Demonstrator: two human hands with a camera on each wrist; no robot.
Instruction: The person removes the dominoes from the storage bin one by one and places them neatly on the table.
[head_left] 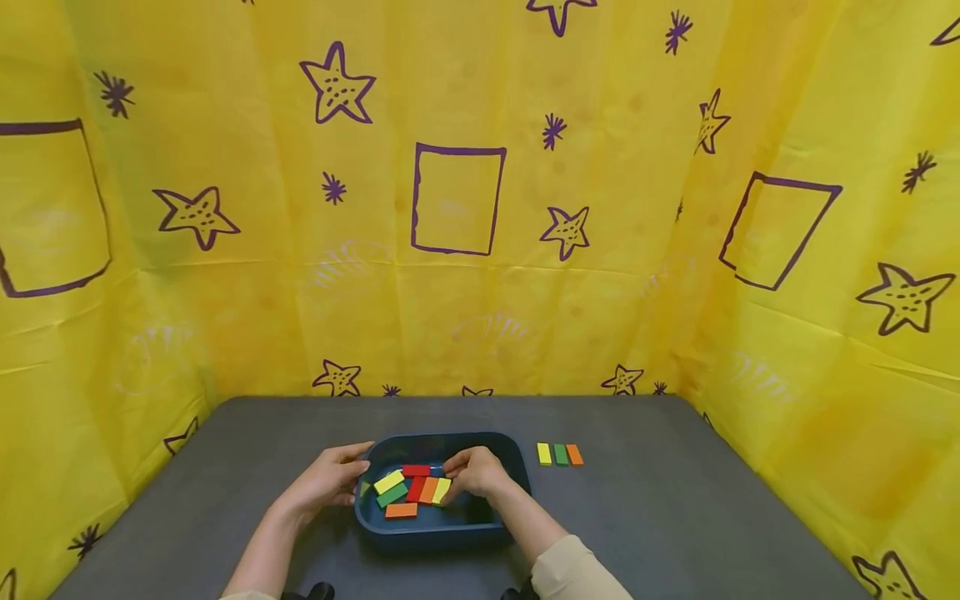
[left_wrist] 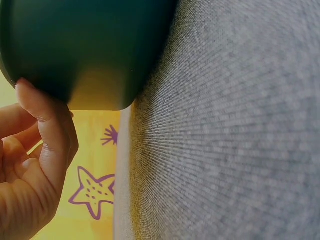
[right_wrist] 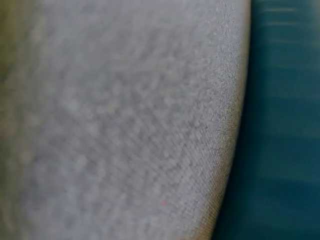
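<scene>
1. Right hand [head_left: 474,477] down in the blue tray [head_left: 427,543], thumb and fingers drawn close, and it looks like a pinch on the end yellow block [head_left: 441,492]; the blurred right wrist view leaves the fingertips out, so call that likely.
2. That block's long axis runs from 1 o'clock to 7, and it closes a side-by-side row with the middle orange block [head_left: 428,490] and an upright-lying red block [head_left: 415,490].
3. Left hand [head_left: 330,477] holds the tray's 9 o'clock end, fingers partly bent against the outer wall.
4. Around the row: a crosswise red block [head_left: 416,471] at 12, a slanted yellow block [head_left: 389,481] and green block [head_left: 392,495] at 9, both aimed toward 2, and a front orange block [head_left: 401,510] at 8, lying 3 to 9.
5. Tray stretches 3 to 9 o'clock on the desk [head_left: 652,517]; inside, floor shows toward 3, between right hand and wall.
6. Past that wall, a strip of desk, then three blocks [head_left: 561,454] at 2 o'clock, long axes near 12 to 6.
</scene>
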